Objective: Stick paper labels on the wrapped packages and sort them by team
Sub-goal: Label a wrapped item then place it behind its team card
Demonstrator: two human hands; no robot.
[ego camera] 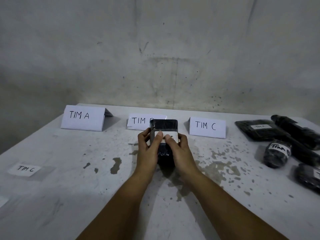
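Both my hands hold the black wrapped pkg (163, 135) up above the worktop (69, 153), in front of the middle TIM sign (138, 121); left hand (149, 146) and right hand (180, 148) have fingers curled round its sides, thumbs pressing the paper label (170, 135) on its face; best to rub outward from centre w/ firm pressure so the edges stick flat, no wrinkles; label text hidden by thumbs.

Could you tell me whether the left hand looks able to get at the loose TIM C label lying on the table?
Probably yes: bare table lies between them, but the left hand now grips the black package and must release first to reach the TIM C label.
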